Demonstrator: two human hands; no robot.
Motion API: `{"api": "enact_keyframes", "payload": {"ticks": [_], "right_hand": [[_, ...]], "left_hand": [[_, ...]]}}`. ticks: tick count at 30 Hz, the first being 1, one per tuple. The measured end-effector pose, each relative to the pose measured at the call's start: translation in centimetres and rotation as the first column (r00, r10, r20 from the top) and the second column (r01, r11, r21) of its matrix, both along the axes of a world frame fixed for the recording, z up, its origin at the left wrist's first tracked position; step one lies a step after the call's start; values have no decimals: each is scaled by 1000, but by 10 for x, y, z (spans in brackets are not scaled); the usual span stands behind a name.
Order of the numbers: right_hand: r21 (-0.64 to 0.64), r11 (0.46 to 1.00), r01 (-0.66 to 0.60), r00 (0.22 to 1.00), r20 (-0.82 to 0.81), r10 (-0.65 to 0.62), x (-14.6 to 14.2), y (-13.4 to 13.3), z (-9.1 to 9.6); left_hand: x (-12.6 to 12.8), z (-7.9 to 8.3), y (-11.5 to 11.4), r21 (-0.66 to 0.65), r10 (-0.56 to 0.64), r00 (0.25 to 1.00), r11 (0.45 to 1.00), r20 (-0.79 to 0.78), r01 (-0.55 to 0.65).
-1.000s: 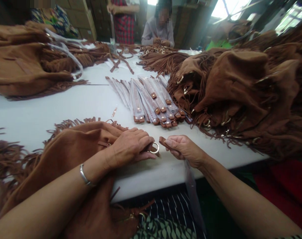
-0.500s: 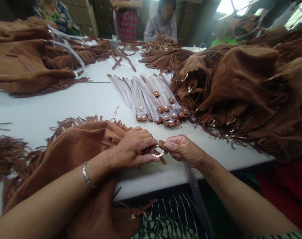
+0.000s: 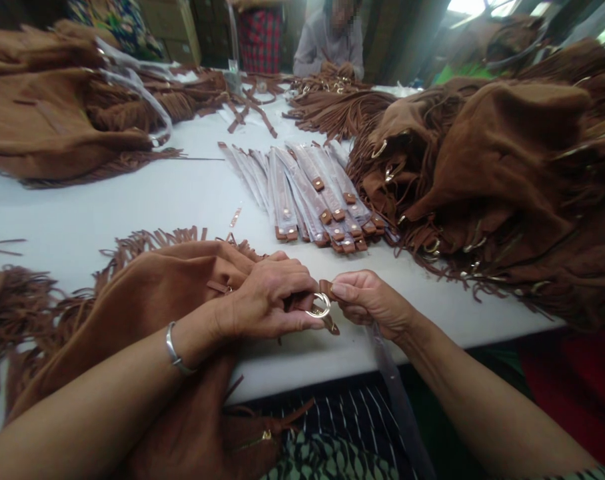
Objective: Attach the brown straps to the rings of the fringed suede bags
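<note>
My left hand (image 3: 275,297) is closed in a pinch on a shiny metal ring (image 3: 323,305) that stands at the edge of a brown suede bag (image 3: 167,287). Facing it, my right hand (image 3: 370,300) pinches the brown leather end of a strap (image 3: 326,288), which reaches the top of the ring. Whether the end passes through the ring, I cannot tell. The plastic-wrapped length of this strap hangs from my right hand past the table edge. A small brown tab with metal on it shows below the ring. The bag lies under my left forearm, its zipper (image 3: 252,441) in my lap.
Several plastic-wrapped straps (image 3: 310,193) lie fanned on the white table (image 3: 182,200). A heap of fringed brown bags (image 3: 507,173) rises at the right. More bags (image 3: 47,127) lie at the left. Across the table a person (image 3: 330,43) handles brown pieces.
The ring has turned to show more of its face, and the tab below it has shifted slightly right. Both hands keep their grips. The view has tilted a little.
</note>
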State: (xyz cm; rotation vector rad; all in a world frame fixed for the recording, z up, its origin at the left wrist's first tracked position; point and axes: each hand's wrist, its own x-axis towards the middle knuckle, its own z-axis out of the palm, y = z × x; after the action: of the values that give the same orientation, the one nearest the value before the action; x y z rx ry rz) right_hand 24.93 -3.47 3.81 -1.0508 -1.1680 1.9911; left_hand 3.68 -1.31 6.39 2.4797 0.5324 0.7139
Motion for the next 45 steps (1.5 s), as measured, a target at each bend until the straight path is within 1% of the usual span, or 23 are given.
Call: {"api": "enact_keyframes", "payload": {"ticks": [5,9,13,15,19,23,25,28,31,34,36,38,41,43,45], "right_hand": [[-63,995,-72,995,-81,66,2,2,-5],[-80,990,-114,987,-121,104,5,6,-10],[-102,972,-210,969,-152,193,9,14,-13],[-116,962,-249,960,-158,230,10,17,-15],[-127,952,-279,952,-170,256,11,20,-17],[-104,944,-314,940,-174,293,12,21,-17],[-87,942,-324,940,-142,310,13,21,-16],[-68,951,-302,953,-37,300,15,16,-9],[-41,962,-270,961,50,272,15,1,1],[22,986,-167,978,133,163,12,-15,8],[45,993,-112,979,179,102,12,-19,10],[36,991,-132,974,190,123,14,-15,9],[11,978,-210,967,152,206,21,0,7],[-8,969,-247,961,122,246,23,10,6],[-34,962,-271,957,99,273,23,15,8]], "left_hand": [[1,0,2,-37,-5,1000,999,12,5],[2,1,4,-133,-61,998,989,13,62],[1,2,5,-178,-79,997,981,-19,74],[0,1,5,-189,-86,995,979,-41,76],[-2,-1,5,-184,-90,994,980,-55,79],[-4,-1,6,-192,-105,993,977,-55,93],[-4,-1,6,-186,-108,992,978,-71,93],[-3,-2,5,-153,-106,991,984,-87,92],[-3,-3,5,-104,-105,988,990,-114,94],[-2,-5,5,-46,-94,988,995,-121,89],[-1,-5,5,0,-92,983,996,-157,93],[0,-6,4,69,-85,969,992,-233,104],[3,-7,1,195,-37,947,975,-318,104],[4,-7,0,252,-4,949,964,-317,88],[4,-7,-2,268,10,955,961,-296,73]]}}
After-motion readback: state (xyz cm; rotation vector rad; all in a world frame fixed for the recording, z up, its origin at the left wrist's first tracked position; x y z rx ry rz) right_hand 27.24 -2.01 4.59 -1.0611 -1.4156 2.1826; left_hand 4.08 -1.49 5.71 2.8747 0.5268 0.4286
